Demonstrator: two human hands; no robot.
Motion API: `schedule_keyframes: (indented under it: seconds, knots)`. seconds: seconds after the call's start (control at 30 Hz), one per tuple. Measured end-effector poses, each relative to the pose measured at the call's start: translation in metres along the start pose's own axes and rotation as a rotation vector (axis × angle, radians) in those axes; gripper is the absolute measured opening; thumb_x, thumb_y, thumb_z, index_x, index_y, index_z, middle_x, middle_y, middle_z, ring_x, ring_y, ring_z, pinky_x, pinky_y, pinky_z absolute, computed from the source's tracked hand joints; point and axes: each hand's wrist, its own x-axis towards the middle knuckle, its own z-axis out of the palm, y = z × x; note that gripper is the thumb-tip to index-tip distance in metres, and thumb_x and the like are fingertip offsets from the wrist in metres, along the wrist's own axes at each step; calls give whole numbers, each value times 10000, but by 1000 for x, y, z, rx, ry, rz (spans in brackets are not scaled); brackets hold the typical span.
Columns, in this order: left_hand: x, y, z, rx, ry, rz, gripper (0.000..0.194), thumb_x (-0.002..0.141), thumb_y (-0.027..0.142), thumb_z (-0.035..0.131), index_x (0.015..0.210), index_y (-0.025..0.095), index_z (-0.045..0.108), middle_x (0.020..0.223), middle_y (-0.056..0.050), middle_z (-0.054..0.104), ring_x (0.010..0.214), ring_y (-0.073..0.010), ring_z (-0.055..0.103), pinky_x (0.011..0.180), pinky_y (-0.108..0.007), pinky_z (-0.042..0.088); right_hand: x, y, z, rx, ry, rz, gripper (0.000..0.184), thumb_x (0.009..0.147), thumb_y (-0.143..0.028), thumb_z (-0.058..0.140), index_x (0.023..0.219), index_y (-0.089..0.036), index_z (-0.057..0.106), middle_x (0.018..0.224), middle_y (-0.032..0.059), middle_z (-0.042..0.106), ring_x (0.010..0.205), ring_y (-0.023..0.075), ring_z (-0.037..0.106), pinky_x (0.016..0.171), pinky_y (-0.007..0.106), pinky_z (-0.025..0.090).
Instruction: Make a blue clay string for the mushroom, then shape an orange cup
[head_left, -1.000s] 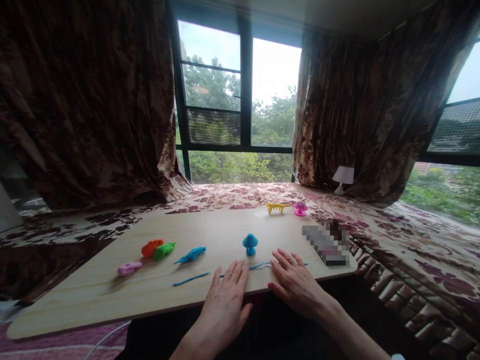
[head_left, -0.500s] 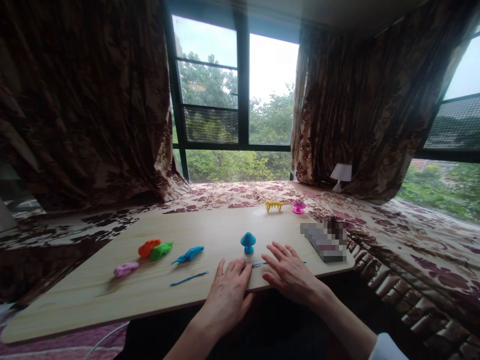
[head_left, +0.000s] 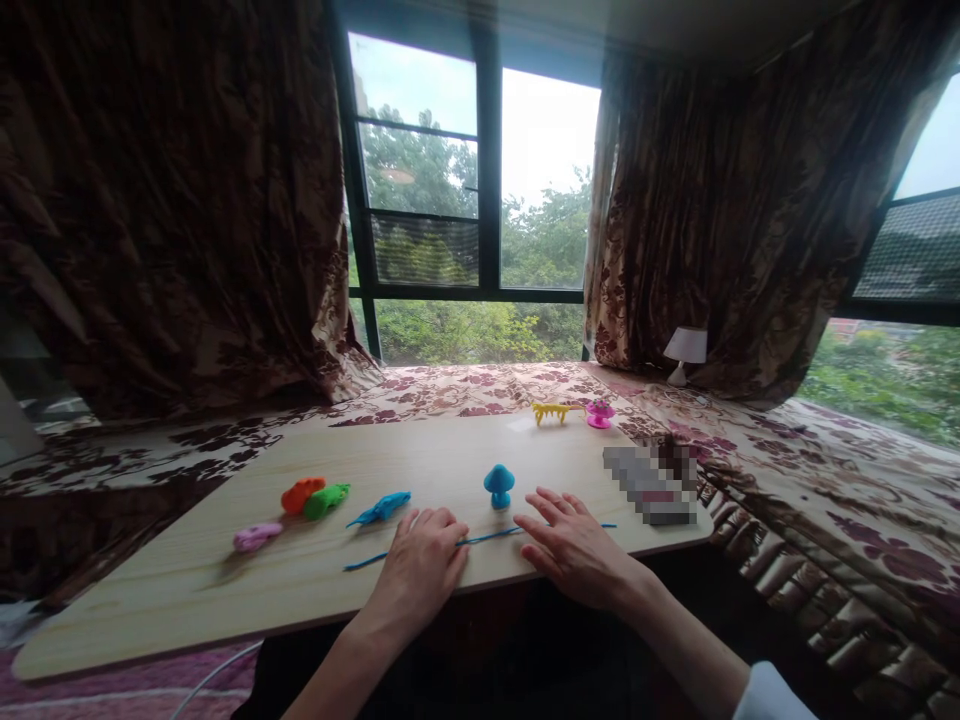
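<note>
Left hand has shifted toward 9 o'clock since the earlier frame; right hand about where it was. Left: palm down, fingers close together, lightly bent. Right: palm down, fingers fanned wide. No pinch visible in either. Strand runs beneath both, blue, bare between them; one end shows near 9 of my left, the other at 2 of my right. Step, I judge: rolling it against the board. Next move calls for light, even pressure, lest it snap. Mushroom: upright, 10 of my right, apart. Blue lump: just beyond my left, 10 to 11. Farther, at 12 of my right: yellow figure, magenta piece.
</note>
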Motion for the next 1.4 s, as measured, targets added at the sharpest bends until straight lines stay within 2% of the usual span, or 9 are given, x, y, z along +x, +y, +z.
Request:
schedule_keyframes:
  seconds: [0.1,0.23,0.33,0.57,1.0,1.13,1.23,1.3,1.4]
  knots:
    - [0,7,-2,16,14,2,265,845,254,379,890,243,640,894,-37,608,920,-196,529,970,-429,271,7,-11,3,-7,10,-33,369,906,-425,328,1209,-277,478,1369,48,368,1279,258,256,1013,457,206]
    - [-6,23,8,19,29,26,361,865,329,341,1172,260,518,1215,-67,531,1135,-233,438,1025,-466,195,5,-16,9,1,-10,-20,390,901,-437,330,1235,-275,448,1368,55,370,1276,264,260,1009,468,206]
    - [-13,30,19,4,-25,33,458,868,437,296,1273,263,420,1352,-73,419,1250,-257,329,1040,-504,145,-1,-15,10,7,-21,-15,401,904,-441,315,1259,-287,421,1386,56,346,1290,269,234,1016,480,186]
    - [-14,26,22,12,-75,18,572,835,557,255,1303,253,382,1397,-85,358,1301,-264,252,1053,-527,90,5,-15,7,-5,1,-13,383,899,-443,327,1206,-273,479,1393,56,332,1296,271,220,1021,483,174]
    - [-15,16,19,7,-90,35,667,737,553,469,1323,270,328,1418,-80,318,1311,-266,225,1058,-522,89,6,-9,7,-19,23,13,401,904,-428,325,1249,-261,443,1388,64,348,1292,262,238,1020,473,196]
    - [-23,1,8,2,-47,-4,474,833,460,366,1260,260,418,1344,-72,426,1248,-241,334,1044,-500,152,-9,8,1,-42,45,80,411,919,-394,293,1287,-255,412,1395,73,340,1299,259,225,1018,475,194]
    - [-19,-3,0,19,-11,-11,336,872,326,316,1090,254,561,1120,-53,580,1092,-209,470,1031,-480,181,-21,23,-3,-75,34,107,395,914,-366,314,1267,-244,444,1382,79,357,1289,264,243,1006,467,214]
    - [-13,-4,-3,24,-3,12,296,860,277,342,982,252,610,977,-33,614,988,-191,513,1026,-467,191,-25,32,-6,-94,37,119,367,901,-331,354,1231,-236,482,1330,80,421,1262,259,288,997,442,234]
    - [-2,-5,-2,36,9,24,271,835,231,373,834,245,644,851,-18,617,899,-176,532,1017,-445,203,-26,45,-11,-121,51,169,285,865,-253,419,1092,-211,586,1105,82,576,1118,236,440,950,383,288]
